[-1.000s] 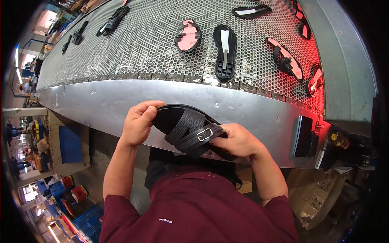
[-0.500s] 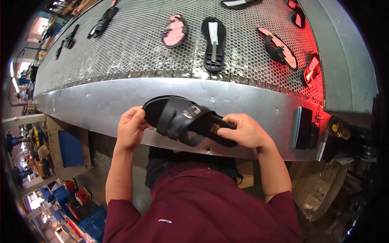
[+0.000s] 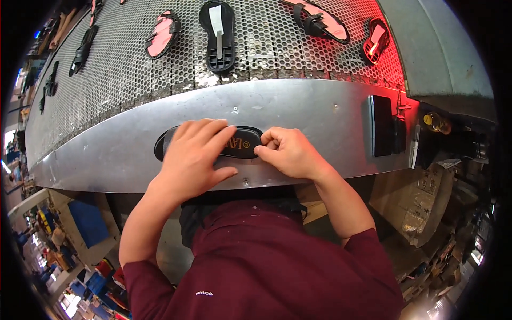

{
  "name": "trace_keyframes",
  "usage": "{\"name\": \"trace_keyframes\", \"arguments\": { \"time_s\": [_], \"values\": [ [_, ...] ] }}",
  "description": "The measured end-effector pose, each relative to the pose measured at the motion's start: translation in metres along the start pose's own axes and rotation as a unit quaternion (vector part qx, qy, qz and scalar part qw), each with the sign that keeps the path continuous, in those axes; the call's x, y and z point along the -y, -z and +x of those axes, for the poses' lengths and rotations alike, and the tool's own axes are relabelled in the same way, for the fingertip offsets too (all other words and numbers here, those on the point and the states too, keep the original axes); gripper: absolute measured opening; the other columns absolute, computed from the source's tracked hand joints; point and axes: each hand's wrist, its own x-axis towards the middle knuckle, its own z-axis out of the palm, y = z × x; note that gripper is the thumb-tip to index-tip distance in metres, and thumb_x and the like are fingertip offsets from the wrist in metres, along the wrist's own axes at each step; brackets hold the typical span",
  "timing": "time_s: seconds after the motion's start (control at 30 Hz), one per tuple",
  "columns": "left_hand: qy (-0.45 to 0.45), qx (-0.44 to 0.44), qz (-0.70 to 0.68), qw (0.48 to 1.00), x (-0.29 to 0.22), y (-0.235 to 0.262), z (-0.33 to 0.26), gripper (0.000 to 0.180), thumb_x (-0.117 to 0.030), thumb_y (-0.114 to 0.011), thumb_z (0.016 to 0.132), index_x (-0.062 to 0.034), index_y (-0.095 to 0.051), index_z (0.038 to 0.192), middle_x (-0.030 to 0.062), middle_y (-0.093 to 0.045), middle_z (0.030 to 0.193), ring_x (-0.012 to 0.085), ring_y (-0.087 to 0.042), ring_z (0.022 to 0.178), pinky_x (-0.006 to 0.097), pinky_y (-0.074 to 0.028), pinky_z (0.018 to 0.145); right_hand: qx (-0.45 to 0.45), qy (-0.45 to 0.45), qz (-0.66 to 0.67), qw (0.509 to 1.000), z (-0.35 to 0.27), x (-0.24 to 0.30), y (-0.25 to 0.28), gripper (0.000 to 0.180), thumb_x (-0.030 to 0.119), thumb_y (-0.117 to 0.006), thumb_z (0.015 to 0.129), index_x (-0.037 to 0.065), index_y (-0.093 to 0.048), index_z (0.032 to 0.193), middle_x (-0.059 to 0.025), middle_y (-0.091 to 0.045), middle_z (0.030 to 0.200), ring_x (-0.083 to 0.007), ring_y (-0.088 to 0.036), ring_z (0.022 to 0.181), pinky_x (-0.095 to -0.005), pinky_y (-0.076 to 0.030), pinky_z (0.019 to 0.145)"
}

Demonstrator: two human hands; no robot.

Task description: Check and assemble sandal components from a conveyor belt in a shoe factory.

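A black sandal (image 3: 249, 136) lies along the metal ledge in front of me, its dark insole with gold lettering facing up at the right end. Across its middle and left part rests my left hand (image 3: 194, 156), fingers stretched out and thumb apart, hiding the straps and buckle. At the sandal's right end, my right hand (image 3: 288, 153) pinches the rim between thumb and bent fingers.
Beyond the metal ledge (image 3: 298, 114) runs a perforated conveyor (image 3: 256, 32) carrying a black sole (image 3: 218, 37), a pink-lined sandal (image 3: 162, 34) and more footwear. A red glow falls near the grey housing (image 3: 437, 48). A dark flat phone-like object (image 3: 380, 125) and a bottle (image 3: 436, 122) are at right.
The sandal has come down from between my raised hands to the ledge. My left hand has moved from its left end onto its middle. The surroundings have shifted left and upward in view.
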Motion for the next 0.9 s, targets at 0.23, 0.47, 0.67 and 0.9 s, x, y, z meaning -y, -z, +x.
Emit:
{"name": "trace_keyframes", "arguments": {
  "time_s": [0.23,0.47,0.67,0.9],
  "values": [
    [0.002,0.058,-0.021,0.998,0.006,-0.031,0.025,0.066,-0.022,-0.083,0.063,-0.0062,-0.059,0.123,0.01,-0.06,0.114,0.0311,-0.058,0.104,0.041,-0.048,0.09,-0.167,0.243,-0.309,0.904,-0.006,-0.013,0.006,0.056,0.027,-0.084,0.066,0.005,-0.065,0.114,-0.0078,-0.061,0.103,-0.028,-0.056,0.103,-0.0398,-0.043,0.094],
    [-0.022,0.036,-0.07,0.997,0.004,-0.028,0.029,0.066,-0.018,-0.083,0.061,-0.0065,-0.061,0.122,0.0111,-0.061,0.106,0.0323,-0.059,0.099,0.042,-0.048,0.087,-0.096,0.254,-0.288,0.918,0.003,-0.026,0.01,0.07,0.028,-0.083,0.061,0.011,-0.058,0.124,-0.0077,-0.06,0.105,-0.0275,-0.053,0.11,-0.0532,-0.02,0.113],
    [-0.015,0.045,-0.097,0.994,-0.001,-0.03,0.036,0.065,-0.017,-0.083,0.06,-0.0058,-0.062,0.12,0.0118,-0.061,0.101,0.0321,-0.059,0.095,0.041,-0.048,0.085,-0.063,0.221,-0.234,0.945,0.002,-0.03,0.013,0.064,0.028,-0.078,0.065,0.012,-0.058,0.122,-0.0072,-0.062,0.096,-0.0255,-0.057,0.103,-0.0569,-0.011,0.117],
    [-0.015,0.042,-0.097,0.994,-0.004,-0.038,0.041,0.064,-0.017,-0.082,0.06,-0.0061,-0.062,0.12,0.012,-0.061,0.1,0.0321,-0.06,0.093,0.041,-0.049,0.084,-0.051,0.214,-0.234,0.947,-0.001,-0.03,0.019,0.06,0.029,-0.078,0.068,0.012,-0.058,0.123,-0.0062,-0.064,0.097,-0.0258,-0.058,0.102,-0.0572,-0.01,0.117]
  ]
}}
